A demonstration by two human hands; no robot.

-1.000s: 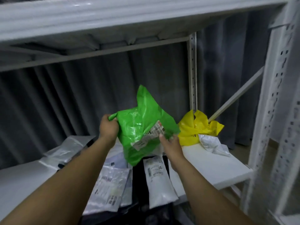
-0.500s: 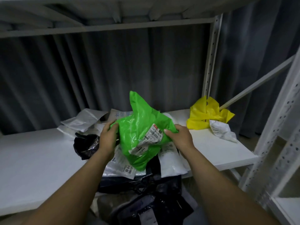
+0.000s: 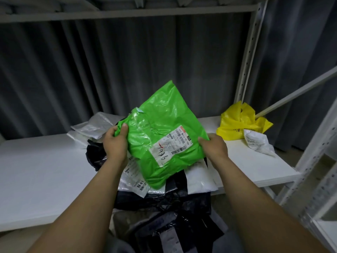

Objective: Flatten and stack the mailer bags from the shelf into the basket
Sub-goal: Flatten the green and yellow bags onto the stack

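Note:
A bright green mailer bag (image 3: pixel 160 128) with a white shipping label is held up over the white shelf (image 3: pixel 45 170). My left hand (image 3: pixel 116 143) grips its left edge, thumb on the front. My right hand (image 3: pixel 213 147) pinches its right corner. Under the green bag lies a pile of white and black mailer bags (image 3: pixel 164 194), spilling over the shelf's front edge. A crumpled yellow mailer bag (image 3: pixel 238 123) and a small white mailer bag (image 3: pixel 257 141) lie at the shelf's right end. No basket shows clearly; dark bags (image 3: pixel 169 234) lie low between my arms.
Grey-white bags (image 3: pixel 91 126) lie behind my left hand. A perforated white upright (image 3: pixel 248 50) stands at the back right, with another shelf frame (image 3: pixel 319 170) close on the right. A dark curtain hangs behind. The upper shelf's underside runs across the top.
The green bag has been spread wider and flatter between my hands, its label now facing me. The view has tilted down, showing more of the shelf and the pile.

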